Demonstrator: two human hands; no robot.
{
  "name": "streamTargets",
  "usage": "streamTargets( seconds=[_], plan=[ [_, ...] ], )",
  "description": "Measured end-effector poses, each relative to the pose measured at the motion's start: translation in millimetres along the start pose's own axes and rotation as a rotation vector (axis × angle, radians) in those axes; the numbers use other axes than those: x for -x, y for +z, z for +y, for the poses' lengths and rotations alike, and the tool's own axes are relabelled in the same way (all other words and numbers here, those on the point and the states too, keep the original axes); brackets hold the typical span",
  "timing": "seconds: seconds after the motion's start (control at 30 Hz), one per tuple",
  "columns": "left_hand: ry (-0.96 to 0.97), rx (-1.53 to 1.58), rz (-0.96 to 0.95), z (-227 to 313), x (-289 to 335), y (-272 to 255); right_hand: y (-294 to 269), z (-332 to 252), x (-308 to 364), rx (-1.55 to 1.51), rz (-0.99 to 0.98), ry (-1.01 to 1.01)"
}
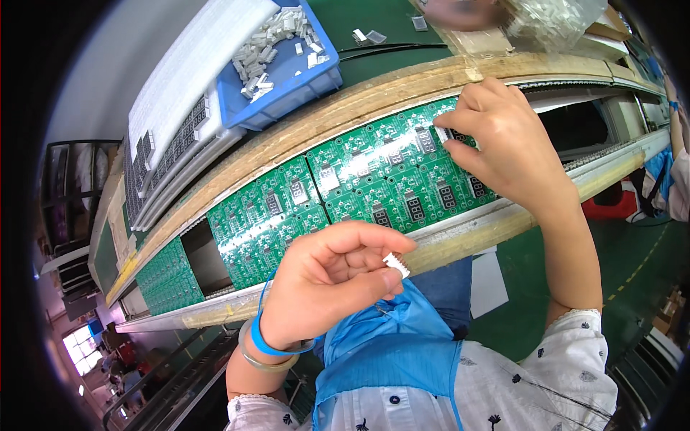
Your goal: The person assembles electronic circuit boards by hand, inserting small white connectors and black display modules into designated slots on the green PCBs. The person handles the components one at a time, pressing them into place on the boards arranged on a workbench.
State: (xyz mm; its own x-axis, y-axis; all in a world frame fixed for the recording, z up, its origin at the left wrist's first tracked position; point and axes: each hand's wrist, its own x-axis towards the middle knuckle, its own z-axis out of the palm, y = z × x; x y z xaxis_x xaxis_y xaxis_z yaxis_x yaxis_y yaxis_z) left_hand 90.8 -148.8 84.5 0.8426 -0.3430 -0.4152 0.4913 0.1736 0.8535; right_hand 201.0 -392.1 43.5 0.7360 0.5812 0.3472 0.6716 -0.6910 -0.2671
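A white pin connector (396, 265) with a row of metal pins is pinched between the thumb and forefinger of my left hand (323, 276), in front of the rail's near edge. My right hand (499, 133) reaches over the green circuit boards (363, 147), thumb and forefinger closed around a small white part (441, 133) at the board's surface. My fingers partly cover that part, so its exact kind is unclear. Black-faced digit displays (415, 207) sit in rows on the boards. Another green circuit board (266, 205) lies to the left in the same track.
A blue bin (287, 97) at the back holds many loose white connectors. Left of it are stacked foam trays (169, 136) with displays. A wooden rail (402, 90) borders the track's far side. A clear plastic bag (560, 21) of white parts lies at the far right.
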Motion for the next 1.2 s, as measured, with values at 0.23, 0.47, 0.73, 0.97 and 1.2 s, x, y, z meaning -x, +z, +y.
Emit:
streamTargets(
  seconds=[0.23,0.47,0.73,0.97,1.2],
  plan=[
    [-0.088,0.263,-0.096,0,-22,-16,-13,-25,-7,-0.385,0.138,-0.005],
    [-0.046,0.278,-0.128,-9,-32,-17,-14,-46,-3,-0.558,0.062,-0.062],
    [-0.044,0.214,-0.11,-21,-29,-19,-23,-60,0,-0.475,-0.006,-0.077],
    [0.157,-0.035,-0.006,-35,-24,-10,-36,-58,-3,-0.334,-0.044,-0.116],
    [0.496,-0.426,0.007,-46,-15,-13,-21,-17,-10,-0.017,-0.057,0.073]
  ],
)
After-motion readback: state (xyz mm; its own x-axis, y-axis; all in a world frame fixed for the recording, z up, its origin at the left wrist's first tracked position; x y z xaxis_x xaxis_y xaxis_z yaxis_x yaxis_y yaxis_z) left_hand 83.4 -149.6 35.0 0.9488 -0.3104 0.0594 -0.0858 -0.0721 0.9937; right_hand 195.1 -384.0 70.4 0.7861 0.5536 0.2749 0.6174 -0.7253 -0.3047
